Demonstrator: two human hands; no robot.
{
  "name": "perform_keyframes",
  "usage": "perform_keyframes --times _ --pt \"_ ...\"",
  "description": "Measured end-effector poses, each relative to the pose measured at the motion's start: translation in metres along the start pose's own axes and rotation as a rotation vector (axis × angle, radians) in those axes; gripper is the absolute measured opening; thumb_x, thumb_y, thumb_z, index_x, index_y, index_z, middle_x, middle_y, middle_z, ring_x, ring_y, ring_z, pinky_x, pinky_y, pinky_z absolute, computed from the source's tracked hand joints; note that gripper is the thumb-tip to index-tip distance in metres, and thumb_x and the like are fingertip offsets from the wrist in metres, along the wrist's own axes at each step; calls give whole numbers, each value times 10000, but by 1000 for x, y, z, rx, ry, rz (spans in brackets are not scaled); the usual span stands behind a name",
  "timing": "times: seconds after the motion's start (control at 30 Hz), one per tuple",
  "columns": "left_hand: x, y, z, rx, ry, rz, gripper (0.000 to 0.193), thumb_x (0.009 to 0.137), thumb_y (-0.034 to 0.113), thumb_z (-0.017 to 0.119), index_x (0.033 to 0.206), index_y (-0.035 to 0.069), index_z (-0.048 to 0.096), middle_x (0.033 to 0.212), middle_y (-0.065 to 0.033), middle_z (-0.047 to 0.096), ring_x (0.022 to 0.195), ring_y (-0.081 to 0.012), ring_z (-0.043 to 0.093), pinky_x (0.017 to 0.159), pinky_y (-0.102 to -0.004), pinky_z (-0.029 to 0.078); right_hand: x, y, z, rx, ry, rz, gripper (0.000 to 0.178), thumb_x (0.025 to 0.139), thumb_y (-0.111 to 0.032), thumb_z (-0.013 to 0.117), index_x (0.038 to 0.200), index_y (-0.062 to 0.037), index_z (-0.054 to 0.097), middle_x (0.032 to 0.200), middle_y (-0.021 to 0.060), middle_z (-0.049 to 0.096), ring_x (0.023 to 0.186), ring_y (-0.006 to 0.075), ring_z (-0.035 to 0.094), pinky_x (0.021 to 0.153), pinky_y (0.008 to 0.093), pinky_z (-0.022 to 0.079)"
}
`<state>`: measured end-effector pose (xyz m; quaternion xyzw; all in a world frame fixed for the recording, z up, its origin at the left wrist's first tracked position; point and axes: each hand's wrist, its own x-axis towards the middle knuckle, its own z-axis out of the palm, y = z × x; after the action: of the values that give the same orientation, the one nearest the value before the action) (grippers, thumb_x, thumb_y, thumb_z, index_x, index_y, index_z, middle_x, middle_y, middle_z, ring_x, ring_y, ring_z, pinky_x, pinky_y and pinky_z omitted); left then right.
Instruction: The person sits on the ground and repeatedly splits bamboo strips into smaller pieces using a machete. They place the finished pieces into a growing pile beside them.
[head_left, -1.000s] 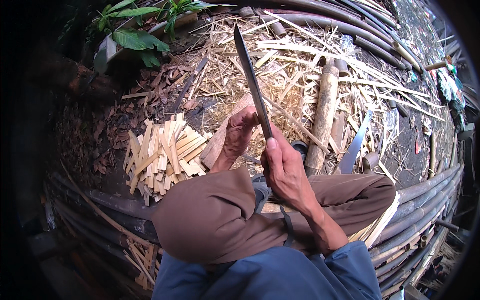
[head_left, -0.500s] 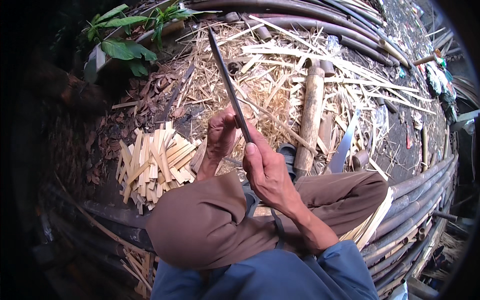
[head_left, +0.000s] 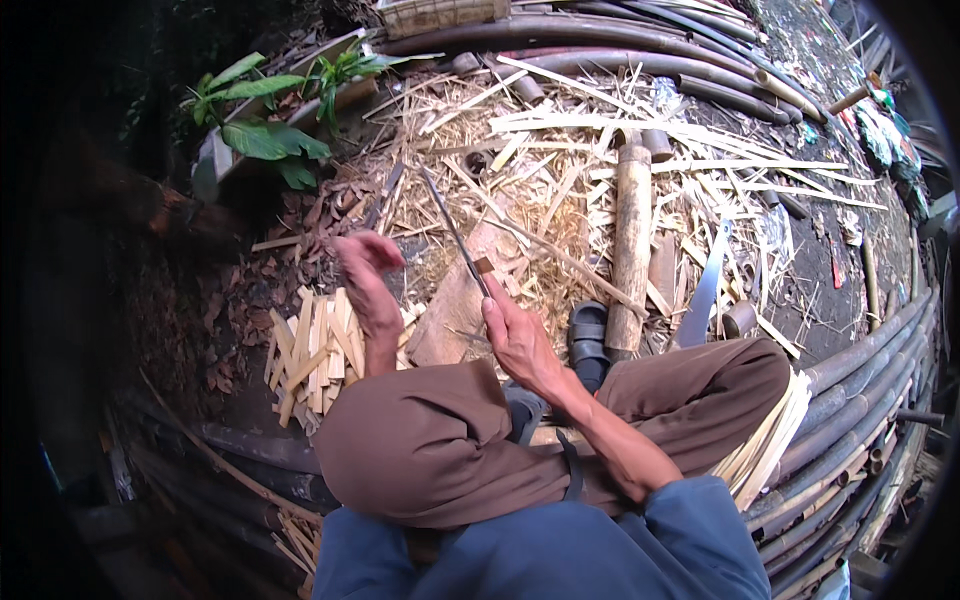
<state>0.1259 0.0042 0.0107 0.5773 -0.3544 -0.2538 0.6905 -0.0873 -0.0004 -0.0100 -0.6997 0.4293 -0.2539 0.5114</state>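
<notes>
Holding knife, straw-strewn ground, bamboo poles

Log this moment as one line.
Right hand: holding knife | left hand: near slat pile, nothing visible in it | log: lying among shavings

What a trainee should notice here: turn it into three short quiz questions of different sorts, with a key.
1. Which hand holds the long blade?
2. True or false: the other hand is touching that blade.
3. Fill in: the pile of pale slats lies to the ____ of the black sandal.

Key:
1. The right hand.
2. False; the left hand is apart from it.
3. Left.
</notes>
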Motion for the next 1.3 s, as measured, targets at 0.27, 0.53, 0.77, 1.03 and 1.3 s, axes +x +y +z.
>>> perform_keyframes --times 0.27,0.53,0.77,1.03,1.3 --pt "-43 -6 9 -29 -140 -231 662 1001 690 264 757 109 465 676 -47 537 634 -149 504 624 -263 400 2 20 -1 30 -7 16 529 1036 -321 452 1448 3 379 656 291 593 642 483 620 608 532 474" --pt "-41 0 31 427 -193 49 429 1062 302 487 810 -28 593 695 -33 586 612 -83 552 519 -259 431 13 10 28 55 41 -10 623 1014 -349 520 1504 -46 281 692 273 610 650 478 621 583 531 445" --pt "-38 -8 22 568 14 166 478 1091 296 373 936 -52 661 729 -81 631 590 -132 573 550 -286 485 17 23 43 197 -28 45 423 1010 -402 536 1160 -9 497 658 237 577 581 438 589 536 496 418" --pt "-34 -6 26 831 -26 385 480 1080 257 329 813 -30 606 650 -145 616 551 -274 579 542 -395 429 18 37 36 180 21 -17 360 1017 -374 530 1035 -14 520 573 204 516 544 430 561 521 488 416" --pt "-40 8 24 802 -25 166 535 1079 308 297 844 -57 610 687 -119 617 632 -219 550 634 -358 424 18 47 52 83 -58 112 438 1025 -428 484 983 3 547 699 251 595 642 375 611 625 465 479"
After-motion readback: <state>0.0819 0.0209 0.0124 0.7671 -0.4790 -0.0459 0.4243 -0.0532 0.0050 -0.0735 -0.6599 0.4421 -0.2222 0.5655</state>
